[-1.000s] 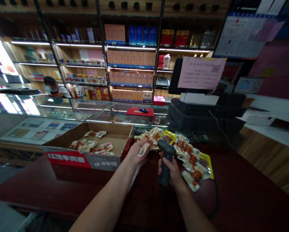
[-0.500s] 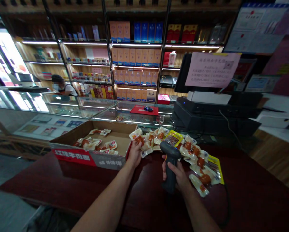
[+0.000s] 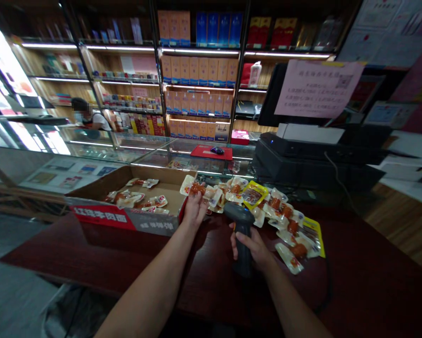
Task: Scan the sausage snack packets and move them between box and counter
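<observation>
The person's 2 hands are apart, one on each side of the front of the pile, above a dark red counter [image 3: 348, 267]. The right hand [image 3: 251, 246] is clamped around the handle of a black handheld barcode scanner [image 3: 241, 237]. The scanner's long axis stands nearly upright in this view, with its head at the top, level with the pile of packets, and the butt of its handle low over the counter. Its scanning window is hidden, so where it aims cannot be made out. A dark cable [image 3: 329, 281] curves over the counter to the right, but its join to the scanner is out of sight. The left hand [image 3: 195, 210] is raised with its fingers up, and the fingertips reach a clear sausage packet [image 3: 192, 188] at the corner of a cardboard box [image 3: 154, 226]; whether they pinch it or only touch it is hard to tell. More vacuum-sealed sausage packets [image 3: 279, 216] lie in a loose pile on the counter just right of the box, partly hidden behind the scanner, with a yellow packet [image 3: 255, 195] among them. Other sausage packets [image 3: 133, 199] lie inside the box. Beyond stands a glass display counter [image 3: 151, 150], with a red mat [image 3: 209, 151] on top.
</observation>
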Tool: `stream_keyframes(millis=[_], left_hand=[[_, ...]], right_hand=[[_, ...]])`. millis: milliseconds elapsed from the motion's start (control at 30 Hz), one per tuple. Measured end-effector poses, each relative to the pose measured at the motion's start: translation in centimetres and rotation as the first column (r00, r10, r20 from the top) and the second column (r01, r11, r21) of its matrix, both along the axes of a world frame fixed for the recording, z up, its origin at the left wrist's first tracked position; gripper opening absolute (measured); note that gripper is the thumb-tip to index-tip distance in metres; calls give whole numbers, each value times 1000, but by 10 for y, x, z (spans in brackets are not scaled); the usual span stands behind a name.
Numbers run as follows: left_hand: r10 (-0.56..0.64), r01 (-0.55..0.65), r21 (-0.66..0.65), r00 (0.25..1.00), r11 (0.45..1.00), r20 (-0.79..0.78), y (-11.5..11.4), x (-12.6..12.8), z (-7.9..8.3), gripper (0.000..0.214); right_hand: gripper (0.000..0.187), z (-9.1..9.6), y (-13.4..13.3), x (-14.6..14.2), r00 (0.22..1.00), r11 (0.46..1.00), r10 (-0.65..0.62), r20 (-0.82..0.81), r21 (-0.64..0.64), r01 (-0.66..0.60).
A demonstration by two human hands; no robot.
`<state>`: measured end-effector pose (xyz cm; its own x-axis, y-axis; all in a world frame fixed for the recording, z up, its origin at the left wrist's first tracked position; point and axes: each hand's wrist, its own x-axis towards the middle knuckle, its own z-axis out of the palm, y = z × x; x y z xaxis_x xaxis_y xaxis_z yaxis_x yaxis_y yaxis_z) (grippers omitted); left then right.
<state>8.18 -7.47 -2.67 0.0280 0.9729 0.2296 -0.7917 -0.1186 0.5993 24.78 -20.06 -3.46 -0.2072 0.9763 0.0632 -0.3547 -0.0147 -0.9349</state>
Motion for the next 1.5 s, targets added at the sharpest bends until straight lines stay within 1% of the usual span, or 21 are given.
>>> stream_keyframes(millis=[167,300,433,633,767,867,1000,1100,1167,1233,1333,1400,1467,1500], left_hand=[[18,-18,-10,1000,1000,1,-1,0,0,45],[29,-31,-20,998,999,-57,-1,1,0,43],[31,-34,-40,998,999,-63,1,0,-3,45],[-34,34,3,999,999,23,2,-2,-4,39],[-48,48,6,995,999,83,-1,-2,-1,37],[-61,61,-3,993,998,99,-3,-2,1,34],[-47,51,-34,993,998,111,-3,-2,1,33],[-34,47,-124,994,991,104,-4,0,2,30],[-42,52,-198,998,979,51,-7,4,8,25],[-73,60,-229,996,972,-47,-10,9,17,23],[-121,75,-206,968,976,-222,-9,21,32,26],[-130,70,-186,933,980,-335,-3,31,40,25],[-98,32,-149,883,988,-459,7,42,44,22],[-59,-8,-123,848,992,-526,13,47,45,22]], right_hand=[[37,-4,3,-1,1000,1000,12,17,25,-12],[34,-1,1,-2,999,1000,22,30,16,-23],[33,1,0,-2,998,1000,25,49,2,-25],[37,-6,5,0,999,1000,20,45,15,-21],[43,-4,5,0,1000,1000,14,18,10,-14],[41,-2,4,1,1000,1000,1,2,13,-1],[37,-3,4,2,999,999,-29,-29,25,30],[35,-3,4,3,996,998,-58,-63,32,60],[35,0,5,3,992,995,-89,-90,28,92],[35,6,6,5,984,990,-134,-114,19,137],[37,22,7,12,970,978,-204,-130,9,207],[38,35,9,20,961,968,-247,-121,6,249],[35,48,9,31,952,956,-289,-99,10,292],[34,55,10,38,945,948,-315,-88,18,318]])
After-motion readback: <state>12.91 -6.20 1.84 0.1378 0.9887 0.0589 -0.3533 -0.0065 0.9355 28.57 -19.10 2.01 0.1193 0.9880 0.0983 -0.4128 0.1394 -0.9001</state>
